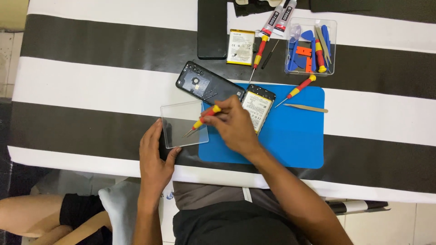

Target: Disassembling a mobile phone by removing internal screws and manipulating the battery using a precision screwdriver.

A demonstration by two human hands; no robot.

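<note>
At frame centre, the right hand (234, 124) pinches a small screwdriver (202, 121), light and stiff, by its handle; the left hand (154, 156) steadies the clear tray (184, 124), slippery-looking, at its edge.

blue mat (295, 136), black-white striped tablecloth (91, 77)

free: striped table (91, 86) left | blocked: tool box (310, 46), back cover (206, 84)
</note>
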